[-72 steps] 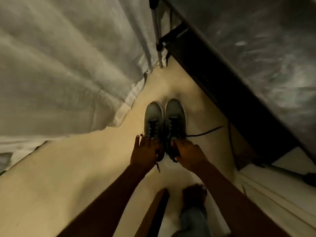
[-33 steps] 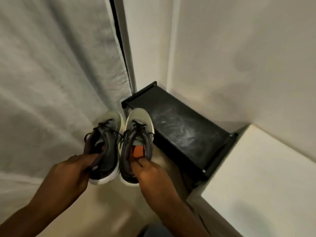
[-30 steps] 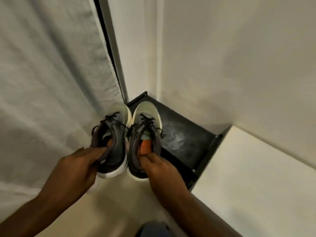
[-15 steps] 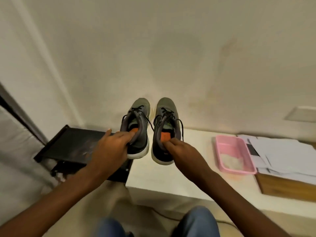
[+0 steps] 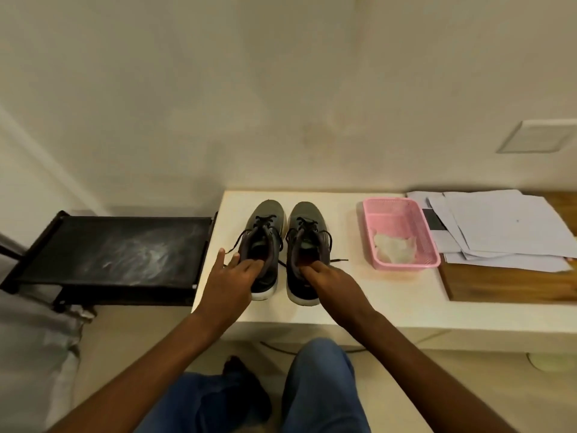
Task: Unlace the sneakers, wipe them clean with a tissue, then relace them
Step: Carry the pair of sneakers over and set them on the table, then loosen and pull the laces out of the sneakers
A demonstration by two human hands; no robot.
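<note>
Two grey fabric sneakers with black laces and white soles stood side by side on the cream-white tabletop [image 5: 359, 295] at the centre of the head view, toes pointing toward the wall [image 5: 281, 89]. I saw the left sneaker [image 5: 265, 226] and the right sneaker [image 5: 307, 226] just apart from each other, both still laced, loose lace ends trailing onto the table on either side.

My left hand [image 5: 232, 276] rested at the heel of the left sneaker, some fingers hooked over the collar into the opening while the others stretched out straight beside the shoe. My right hand [image 5: 327, 278] sat at the heel of the right sneaker, fingertips curled into its opening and gripping the collar.

Right of the sneakers, a pink plastic mesh basket [image 5: 402, 264] lay on the table, and a crumpled white tissue [image 5: 395, 248] lay inside it. Further right, a loose stack of white paper sheets [image 5: 505, 229] covered part of a brown wooden board [image 5: 512, 285].

At the left of the frame, a black scuffed shelf [image 5: 125, 248] stood just beside the table's edge. At the bottom of the frame were my knees in blue jeans [image 5: 318, 389].
</note>
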